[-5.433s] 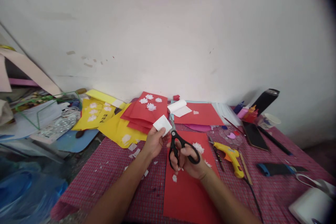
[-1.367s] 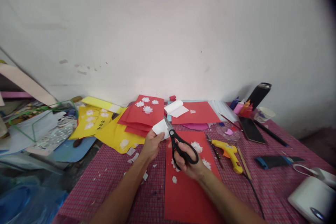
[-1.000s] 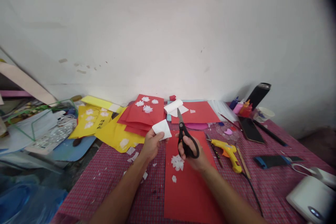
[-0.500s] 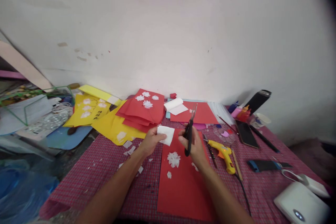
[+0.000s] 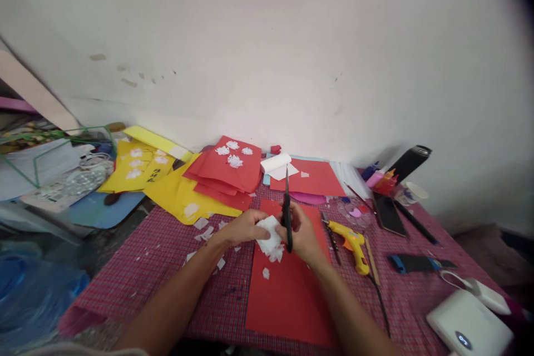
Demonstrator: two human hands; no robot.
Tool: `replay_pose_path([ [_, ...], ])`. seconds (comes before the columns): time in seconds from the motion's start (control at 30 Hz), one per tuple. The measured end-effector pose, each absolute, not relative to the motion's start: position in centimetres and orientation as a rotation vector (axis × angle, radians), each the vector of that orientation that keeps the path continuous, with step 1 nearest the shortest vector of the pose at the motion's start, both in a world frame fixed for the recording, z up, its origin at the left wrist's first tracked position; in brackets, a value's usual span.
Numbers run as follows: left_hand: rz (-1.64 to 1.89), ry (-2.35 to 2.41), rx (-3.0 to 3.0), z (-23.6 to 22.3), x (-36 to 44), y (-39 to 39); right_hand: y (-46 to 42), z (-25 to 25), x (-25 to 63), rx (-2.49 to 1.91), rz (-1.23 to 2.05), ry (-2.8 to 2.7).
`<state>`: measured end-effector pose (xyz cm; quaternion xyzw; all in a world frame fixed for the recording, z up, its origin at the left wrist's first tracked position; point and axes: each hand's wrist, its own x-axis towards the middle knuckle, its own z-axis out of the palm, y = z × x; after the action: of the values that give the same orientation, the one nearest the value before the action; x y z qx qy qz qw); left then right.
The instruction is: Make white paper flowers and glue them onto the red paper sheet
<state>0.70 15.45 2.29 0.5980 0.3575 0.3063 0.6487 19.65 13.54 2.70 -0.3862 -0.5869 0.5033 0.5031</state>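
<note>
My left hand (image 5: 249, 226) pinches a small square of white paper (image 5: 269, 228) between thumb and fingers. Black-handled scissors (image 5: 287, 206) stand nearly upright in my right hand (image 5: 302, 233), blades pointing up and away from me. My right fingertips are at the right edge of the paper, and I cannot tell whether they grip it. Below lies a sheet of red paper (image 5: 287, 306). On it a white paper flower (image 5: 275, 255) shows partly beneath the held square, with a small white scrap (image 5: 266, 273) nearer to me.
Right of the red sheet lie a yellow glue gun (image 5: 350, 239), a wooden stick (image 5: 372, 261), a phone (image 5: 389, 213) and a blue-black cutter (image 5: 413, 263). Red folded sheets with flowers (image 5: 227, 169), a white paper roll (image 5: 275, 163) and yellow paper (image 5: 179, 194) lie at the back. White scraps (image 5: 204, 233) litter the left.
The scissors have come off the paper and turned upright in my right hand. Both hands have drawn together and lower, bringing the white square over the flower.
</note>
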Motion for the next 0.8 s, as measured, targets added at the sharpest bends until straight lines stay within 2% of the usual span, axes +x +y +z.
replay_pose_path([
  [0.17,0.744,0.825,1.371,2.2,0.7,15.5,13.4,2.6,19.5,-0.937,1.235,-1.417],
  [0.6,1.194,0.701,0.952,1.5,1.6,16.3,14.1,2.6,19.2,-1.044,1.129,-1.093],
  [0.8,1.078,0.664,0.903,1.4,1.8,16.1,14.1,1.8,19.0,-1.026,1.066,-1.001],
])
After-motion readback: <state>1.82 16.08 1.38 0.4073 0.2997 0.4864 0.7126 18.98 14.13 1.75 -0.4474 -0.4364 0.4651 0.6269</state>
